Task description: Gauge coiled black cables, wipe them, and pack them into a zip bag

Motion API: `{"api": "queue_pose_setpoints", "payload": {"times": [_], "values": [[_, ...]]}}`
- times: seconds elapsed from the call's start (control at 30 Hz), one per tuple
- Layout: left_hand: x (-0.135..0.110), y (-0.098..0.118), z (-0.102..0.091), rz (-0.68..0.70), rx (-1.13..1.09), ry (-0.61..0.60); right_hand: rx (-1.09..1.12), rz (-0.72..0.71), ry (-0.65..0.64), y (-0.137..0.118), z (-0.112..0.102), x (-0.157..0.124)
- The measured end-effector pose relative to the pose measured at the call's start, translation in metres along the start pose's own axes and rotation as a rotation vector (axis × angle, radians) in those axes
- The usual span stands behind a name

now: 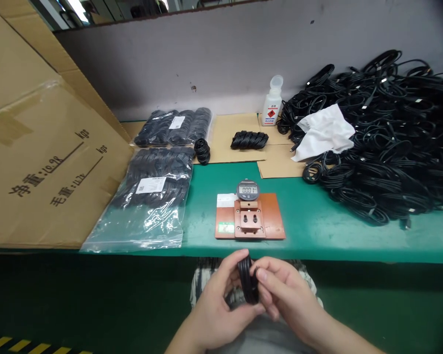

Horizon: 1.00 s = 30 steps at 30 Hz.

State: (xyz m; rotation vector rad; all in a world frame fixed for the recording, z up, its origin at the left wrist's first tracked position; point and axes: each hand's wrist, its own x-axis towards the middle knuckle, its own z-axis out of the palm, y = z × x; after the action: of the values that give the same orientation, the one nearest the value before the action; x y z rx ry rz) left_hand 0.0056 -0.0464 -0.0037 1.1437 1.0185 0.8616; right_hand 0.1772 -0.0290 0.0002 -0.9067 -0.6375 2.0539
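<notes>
A coiled black cable (246, 279) is held in front of the table edge, above my lap. My left hand (221, 300) wraps round the coil from the left, fingers at its top and thumb below. On the right side, my right hand (284, 290) pinches a part of the same cable between thumb and fingers; the tip it holds is mostly hidden. Just beyond the hands, a digital gauge (248, 190) reading 0.001 is mounted on a copper-coloured fixture (249, 220) with a reddish-brown base plate.
Bagged cable coils (158, 172) lie left, beside a large cardboard box (52, 172). Loose coils (249, 140) sit on cardboard at the back. A white bottle (272, 105) stands near a white cloth (324, 132) and a big heap of black cables (387, 147) on the right.
</notes>
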Motion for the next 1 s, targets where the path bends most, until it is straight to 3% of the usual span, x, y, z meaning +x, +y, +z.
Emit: {"api": "queue_pose_setpoints", "payload": {"times": [0.17, 0.3, 0.4, 0.6, 0.8, 1.0], "values": [[0.000, -0.008, -0.001, 0.143, 0.104, 0.036, -0.059, -0.141, 0.121, 0.004, -0.001, -0.004], [0.001, -0.010, -0.005, 0.340, 0.292, -0.016, 0.005, -0.059, 0.145, -0.001, -0.001, 0.002], [0.002, -0.007, -0.006, 0.385, 0.376, -0.026, -0.061, -0.033, 0.147, -0.003, 0.001, 0.005], [0.004, 0.001, -0.004, 0.304, 0.519, 0.049, -0.262, -0.090, 0.192, -0.001, 0.001, 0.003], [0.004, 0.004, -0.006, 0.246, 0.555, -0.004, -0.332, -0.021, 0.139, -0.011, -0.006, 0.011], [0.000, 0.002, -0.003, -0.001, 0.566, 0.153, -0.213, -0.055, 0.108, -0.001, -0.013, 0.005]]}}
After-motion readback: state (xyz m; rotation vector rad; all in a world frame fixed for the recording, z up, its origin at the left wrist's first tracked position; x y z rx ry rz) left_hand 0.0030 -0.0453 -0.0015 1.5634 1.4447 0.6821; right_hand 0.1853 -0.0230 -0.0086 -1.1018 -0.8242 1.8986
